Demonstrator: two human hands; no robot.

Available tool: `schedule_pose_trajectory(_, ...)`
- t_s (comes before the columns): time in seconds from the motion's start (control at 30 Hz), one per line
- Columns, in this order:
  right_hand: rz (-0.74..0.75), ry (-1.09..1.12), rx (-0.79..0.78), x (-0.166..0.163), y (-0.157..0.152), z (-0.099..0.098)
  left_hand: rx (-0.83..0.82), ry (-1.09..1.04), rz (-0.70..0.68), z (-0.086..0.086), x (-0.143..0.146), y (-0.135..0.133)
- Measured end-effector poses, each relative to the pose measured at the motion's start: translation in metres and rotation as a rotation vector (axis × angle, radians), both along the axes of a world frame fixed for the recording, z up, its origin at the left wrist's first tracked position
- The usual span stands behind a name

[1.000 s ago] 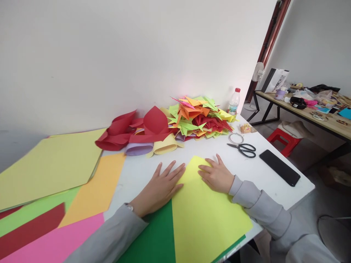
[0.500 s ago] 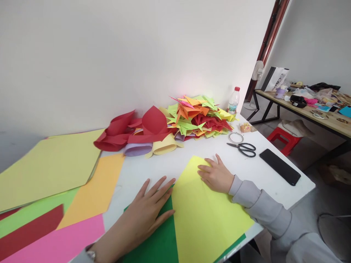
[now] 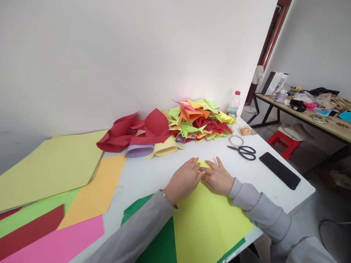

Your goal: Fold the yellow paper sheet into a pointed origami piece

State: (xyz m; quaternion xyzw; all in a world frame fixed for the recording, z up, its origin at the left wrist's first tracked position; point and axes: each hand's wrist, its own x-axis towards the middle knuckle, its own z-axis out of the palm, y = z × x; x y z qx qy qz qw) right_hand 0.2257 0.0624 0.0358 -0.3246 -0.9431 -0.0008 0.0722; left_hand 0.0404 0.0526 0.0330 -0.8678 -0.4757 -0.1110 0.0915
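A yellow sheet of paper [image 3: 211,223] lies slantwise at the table's front, its far corner between my hands. My left hand [image 3: 185,179] rests on the far left edge of that corner, fingers bent slightly over it and thumb stretched toward the other hand. On the right edge of the corner lies my right hand [image 3: 218,179], palm down with fingers spread. The fingertips of both hands nearly meet. Under the yellow sheet is a green sheet [image 3: 163,239], partly covered by my left sleeve.
Coloured sheets, including an orange one [image 3: 105,186] and a pink one [image 3: 68,237], lie left. Rolled red paper shapes [image 3: 156,124] and a pile of folded paper [image 3: 200,117] line the wall. Scissors [image 3: 242,150], a phone [image 3: 279,170] and a bottle [image 3: 234,105] are right.
My left hand has moved forward and right, from the yellow sheet's left edge to its far corner. The right hand has stayed almost where it was.
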Motion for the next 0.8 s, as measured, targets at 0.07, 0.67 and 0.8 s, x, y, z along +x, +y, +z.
schedule_pose_trajectory(0.07,-0.005,0.008,-0.003,0.000,0.000,0.000,-0.010,-0.044,0.063,-0.017,0.005,0.008)
schedule_pose_trajectory(0.67,-0.018,0.038,-0.059,0.001,0.002,-0.002,0.026,-0.088,0.151,-0.048,0.002,0.010)
schedule_pose_trajectory(0.8,-0.021,0.029,-0.081,0.001,0.002,-0.002,0.001,-0.100,0.129,-0.048,0.001,0.010)
